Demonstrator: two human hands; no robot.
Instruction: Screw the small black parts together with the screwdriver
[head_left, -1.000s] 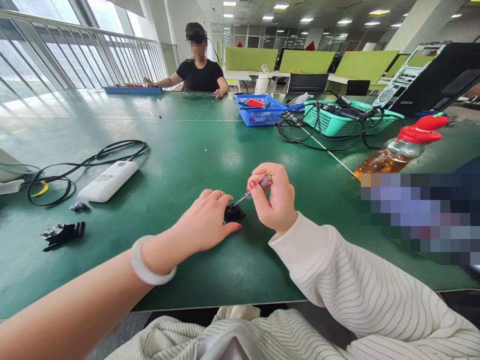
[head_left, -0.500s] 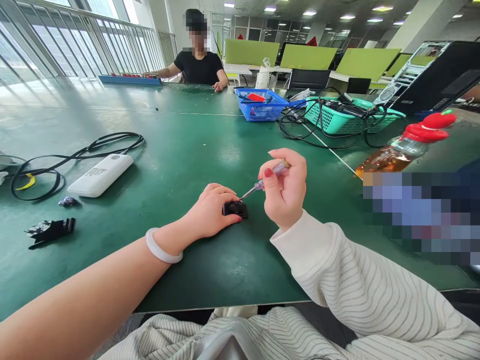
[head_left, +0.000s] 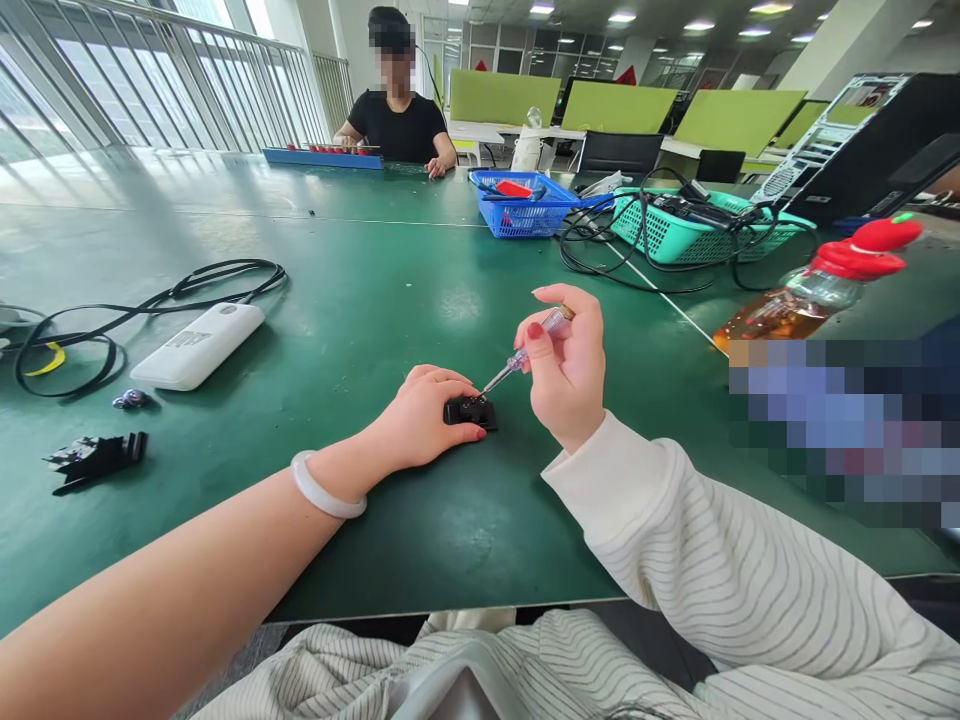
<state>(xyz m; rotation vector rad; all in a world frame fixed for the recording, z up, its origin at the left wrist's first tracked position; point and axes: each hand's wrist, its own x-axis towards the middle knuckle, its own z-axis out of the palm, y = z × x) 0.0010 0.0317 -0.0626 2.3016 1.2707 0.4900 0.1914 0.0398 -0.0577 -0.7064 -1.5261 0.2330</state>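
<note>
Head view: screwdriver [head_left: 508,369] angled at a black part [head_left: 474,413]

The black part is small, blocky and faintly glossy, with an uneven upper face; it lies on the smooth green table [head_left: 465,545], within the left hand [head_left: 421,415] and left of the right hand [head_left: 570,370]. The screwdriver pairs a thin metal shaft with a see-through, purplish handle. Well left of the left hand are a rounded white power bank [head_left: 199,347], a small shiny lump [head_left: 133,399] and a jagged black scrap [head_left: 99,460] with pale patches. Right of the right hand and farther off, a clear bottle [head_left: 776,312] with a red cap holds amber liquid. Beyond both hands sit a blue basket [head_left: 525,222] and a green basket [head_left: 660,235], both of perforated plastic.

Dark print marks the power bank's face, too blurred to read.

The left forearm is bare, with a smooth white bracelet [head_left: 328,487] at the wrist; the hand lies low, grasping the black part, thumb on its near side and fingers across its far side. The right hand, in a striped sleeve [head_left: 697,540], curls its thumb and fingers around the handle, the shaft sloping down toward the left hand; whether the tip touches the part cannot be told.
</note>
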